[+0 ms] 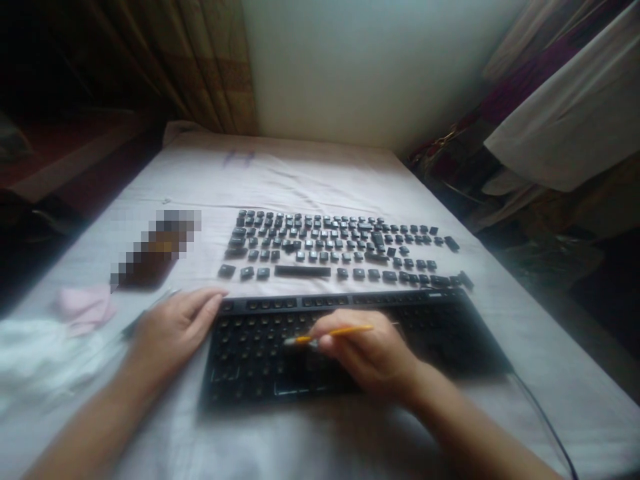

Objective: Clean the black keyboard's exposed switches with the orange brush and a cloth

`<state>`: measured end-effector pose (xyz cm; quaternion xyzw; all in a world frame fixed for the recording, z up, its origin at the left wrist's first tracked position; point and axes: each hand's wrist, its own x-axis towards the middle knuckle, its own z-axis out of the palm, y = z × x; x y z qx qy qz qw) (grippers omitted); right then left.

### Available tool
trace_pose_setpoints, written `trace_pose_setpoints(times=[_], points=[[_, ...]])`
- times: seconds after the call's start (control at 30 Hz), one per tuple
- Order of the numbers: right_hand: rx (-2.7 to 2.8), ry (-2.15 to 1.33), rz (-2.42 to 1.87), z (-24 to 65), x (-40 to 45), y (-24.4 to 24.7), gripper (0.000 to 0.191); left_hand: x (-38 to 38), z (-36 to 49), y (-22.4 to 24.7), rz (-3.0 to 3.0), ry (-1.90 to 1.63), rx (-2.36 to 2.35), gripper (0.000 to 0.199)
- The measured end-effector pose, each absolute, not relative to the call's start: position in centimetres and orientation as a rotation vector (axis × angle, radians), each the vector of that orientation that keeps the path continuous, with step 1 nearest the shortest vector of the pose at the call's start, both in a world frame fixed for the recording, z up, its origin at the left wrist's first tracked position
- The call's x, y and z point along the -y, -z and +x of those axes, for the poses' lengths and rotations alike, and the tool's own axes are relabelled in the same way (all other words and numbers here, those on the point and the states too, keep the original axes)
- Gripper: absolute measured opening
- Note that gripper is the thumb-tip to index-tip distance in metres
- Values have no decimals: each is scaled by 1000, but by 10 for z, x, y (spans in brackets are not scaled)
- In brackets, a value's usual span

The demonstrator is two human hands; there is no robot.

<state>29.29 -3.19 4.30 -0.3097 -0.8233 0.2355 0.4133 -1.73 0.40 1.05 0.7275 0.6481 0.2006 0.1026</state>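
A black keyboard (250, 390) without its keycaps lies on the white cloth, showing rows of bare key sockets. My left hand (173, 327) grips its upper left corner, thumb and fingers along the edge. Closed around a thin paintbrush (345, 331) with a yellow handle, my right hand (373, 353) is over the middle of the keyboard. The brush's pale tip points left, at the sockets; blur hides whether it touches them. Beyond the keyboard, the loose black keycaps (313, 235) are laid out in keyboard order, with the long space bar (303, 271) in the nearest row.
A pixelated dark object (155, 257) lies at the left, near a pink cloth (87, 308) and a crumpled white cloth (45, 360). The keyboard's cable (543, 417) runs off at the lower right. Fabric (570, 120) hangs beyond the right edge, and a curtain (210, 67) hangs behind.
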Motion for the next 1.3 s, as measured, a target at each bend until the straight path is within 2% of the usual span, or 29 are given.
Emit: trace_pose_setpoints(times=[0.13, 0.23, 0.37, 0.67, 0.97, 1.13, 1.3], points=[[1910, -674, -898, 299, 35, -49, 17, -3, -18, -10, 2155, -592, -1898, 48], [1925, -612, -968, 309, 34, -56, 15, -3, -16, -10, 2167, -599, -1888, 47], [2071, -547, -896, 310, 31, -56, 16, -3, -15, -12, 2157, -602, -1881, 49], [2041, -673, -768, 277, 36, -43, 17, -2, -13, -15, 2188, -630, -1857, 49], [2065, -523, -837, 285, 35, -45, 16, -1, -14, -10, 2209, -652, -1847, 45], [2043, -599, -799, 275, 38, -46, 17, -1, -13, -11, 2209, -643, -1843, 44], [1926, -618, -951, 288, 44, -59, 16, -1, -13, -12, 2233, -649, -1834, 43]])
